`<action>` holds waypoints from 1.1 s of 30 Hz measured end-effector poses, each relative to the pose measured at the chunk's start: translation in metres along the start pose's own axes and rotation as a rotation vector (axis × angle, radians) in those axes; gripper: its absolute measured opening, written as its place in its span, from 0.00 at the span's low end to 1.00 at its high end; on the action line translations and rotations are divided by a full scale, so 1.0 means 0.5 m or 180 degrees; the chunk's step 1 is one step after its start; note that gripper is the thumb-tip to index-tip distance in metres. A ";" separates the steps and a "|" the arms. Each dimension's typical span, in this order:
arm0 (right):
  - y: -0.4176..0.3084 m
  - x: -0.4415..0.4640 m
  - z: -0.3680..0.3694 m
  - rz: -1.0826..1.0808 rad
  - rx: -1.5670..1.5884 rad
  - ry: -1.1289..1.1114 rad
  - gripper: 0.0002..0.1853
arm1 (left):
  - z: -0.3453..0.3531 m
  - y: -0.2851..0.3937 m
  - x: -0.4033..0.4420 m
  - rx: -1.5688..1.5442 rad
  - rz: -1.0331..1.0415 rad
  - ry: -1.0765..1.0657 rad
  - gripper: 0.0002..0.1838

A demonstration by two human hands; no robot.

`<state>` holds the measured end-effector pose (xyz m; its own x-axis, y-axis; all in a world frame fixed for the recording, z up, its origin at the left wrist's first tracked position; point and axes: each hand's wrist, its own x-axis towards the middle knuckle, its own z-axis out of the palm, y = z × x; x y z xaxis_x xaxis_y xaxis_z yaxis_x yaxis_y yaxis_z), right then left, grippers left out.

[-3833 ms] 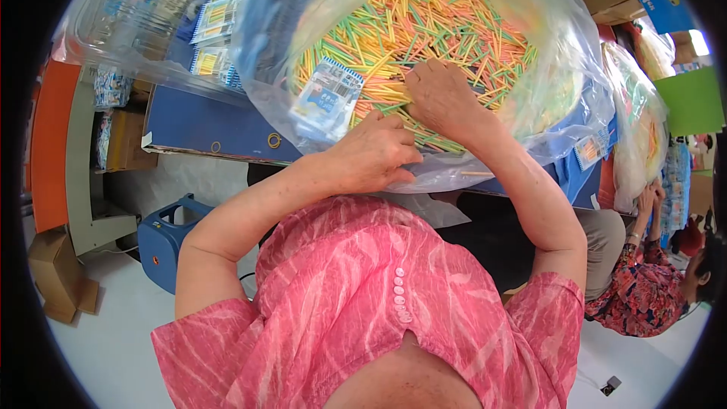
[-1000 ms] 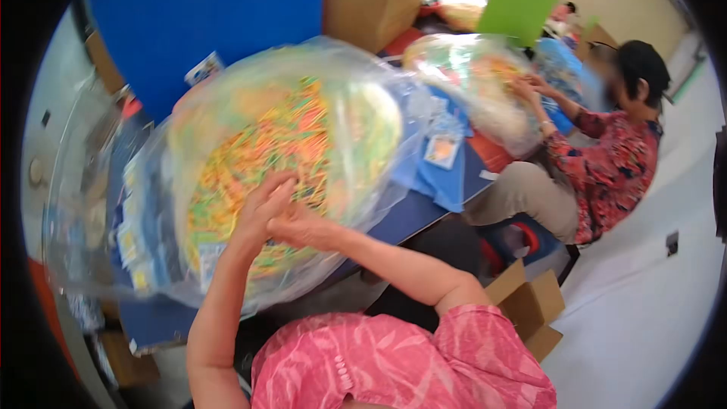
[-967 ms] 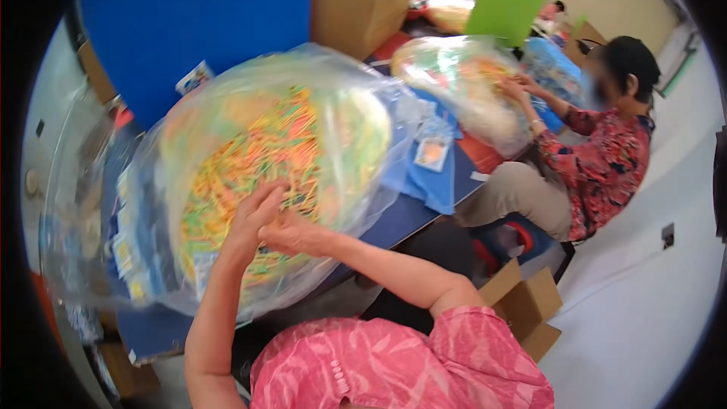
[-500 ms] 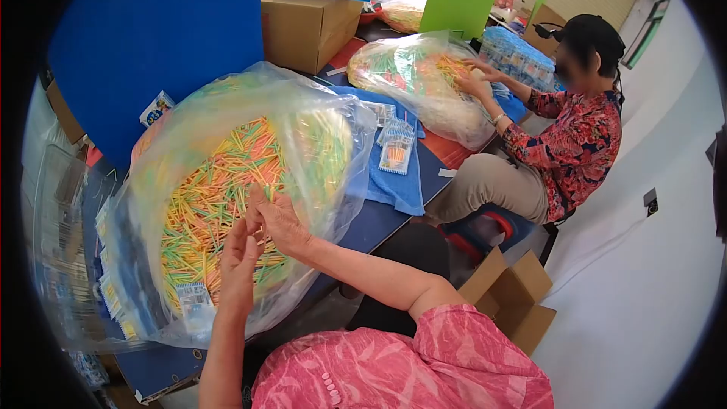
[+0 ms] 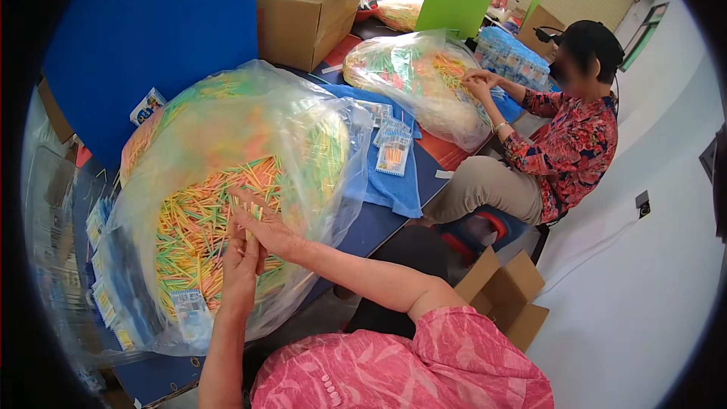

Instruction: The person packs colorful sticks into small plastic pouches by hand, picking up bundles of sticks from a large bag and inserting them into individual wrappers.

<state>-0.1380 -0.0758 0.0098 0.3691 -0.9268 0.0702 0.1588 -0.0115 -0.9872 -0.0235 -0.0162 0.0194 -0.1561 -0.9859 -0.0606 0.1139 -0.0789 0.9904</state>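
A large clear plastic bag point(image 5: 310, 273) lies open on the table, filled with thin sticks point(image 5: 197, 235) in yellow, green, orange and pink. Over its opening my two hands meet. My right hand point(image 5: 266, 229) is closed around a few pale yellow sticks, whose ends show between the fingers. Directly below it, my left hand point(image 5: 241, 263) touches the right, its fingers bent around the lower ends of these sticks. A small printed packet point(image 5: 191, 310) rests at the near edge of the bag's opening.
Filled packets point(image 5: 394, 153) lie on a blue cloth point(image 5: 401, 193) to the right. A blue panel point(image 5: 151, 45) and cardboard box point(image 5: 307, 26) stand behind. At right, a seated co-worker point(image 5: 560, 136) handles another bag of sticks point(image 5: 401, 68). An open carton point(image 5: 503, 295) sits below.
My hands have come together, the right shifting slightly left and down onto the left. The bag's film now hangs lower over the opening. The co-worker's hands have also come together.
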 end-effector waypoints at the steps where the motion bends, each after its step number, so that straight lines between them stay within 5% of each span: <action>1: -0.005 -0.004 0.001 -0.0181 -0.0184 -0.0151 0.27 | -0.006 0.002 -0.002 0.0011 -0.0150 0.0000 0.18; 5: -0.013 -0.017 -0.007 0.0258 -0.0280 -0.0987 0.28 | -0.027 0.018 -0.020 0.0108 -0.0479 -0.0384 0.12; 10: -0.045 -0.018 -0.001 -0.0138 0.0281 -0.0930 0.24 | -0.039 0.027 -0.031 0.0216 -0.0466 -0.0471 0.11; 14: -0.022 0.008 -0.008 -0.0279 0.0200 -0.0828 0.20 | -0.033 0.009 -0.029 -0.0032 -0.0449 -0.0400 0.11; 21: -0.034 -0.012 -0.011 -0.1779 -0.2405 -0.0085 0.15 | -0.036 -0.009 -0.017 0.0335 -0.0198 -0.0344 0.10; 26: -0.022 -0.009 -0.014 -0.1501 -0.2110 -0.0064 0.17 | -0.016 -0.009 -0.026 0.0386 -0.0067 -0.0398 0.10; 29: -0.041 -0.007 -0.008 -0.1090 -0.1031 0.0247 0.19 | -0.026 0.028 -0.023 0.0218 -0.0372 -0.0435 0.09; 33: -0.064 -0.025 -0.016 -0.1465 -0.2447 0.0394 0.18 | -0.036 0.014 -0.022 0.0104 -0.0261 -0.0343 0.07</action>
<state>-0.1549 -0.0666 0.0392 0.3121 -0.8018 0.5096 -0.4056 -0.5975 -0.6918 -0.0034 -0.0084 0.0249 -0.2682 -0.9546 -0.1296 0.0646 -0.1520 0.9863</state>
